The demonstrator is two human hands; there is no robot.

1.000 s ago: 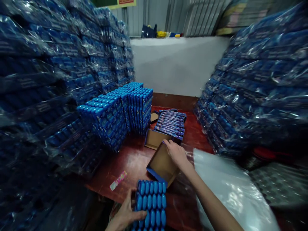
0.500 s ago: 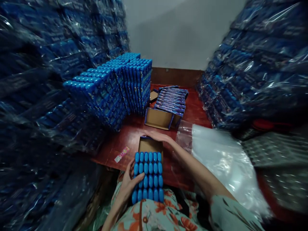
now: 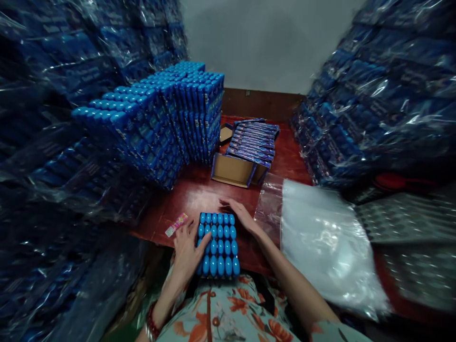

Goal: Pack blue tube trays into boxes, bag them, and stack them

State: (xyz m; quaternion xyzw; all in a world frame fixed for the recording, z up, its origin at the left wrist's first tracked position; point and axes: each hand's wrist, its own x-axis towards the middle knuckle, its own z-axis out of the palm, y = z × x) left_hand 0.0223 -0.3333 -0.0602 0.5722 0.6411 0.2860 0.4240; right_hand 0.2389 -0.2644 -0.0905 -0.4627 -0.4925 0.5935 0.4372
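A tray of glossy blue capsule-shaped pieces (image 3: pixel 221 247), set in rows, lies at the table's near edge in front of me. My left hand (image 3: pixel 187 247) is at its left side, thumb resting over the pieces and the other fingers spread beside the tray. Just past the tray's far right corner, my right hand (image 3: pixel 241 216) is held with its fingers stretched out and nothing in them. What lies beneath the tray is hidden.
Stacked blue trays (image 3: pixel 149 128) stand at left, with wrapped packs behind them. Farther back are an open carton (image 3: pixel 233 171) and a row of flat printed boxes (image 3: pixel 252 140). Clear plastic bags (image 3: pixel 317 237) lie at right. A pink label strip (image 3: pixel 176 224) is at left.
The tray has moved forward and now covers the open box that showed behind it. My left hand's fingers have spread out; my right hand has come slightly nearer and to the right.
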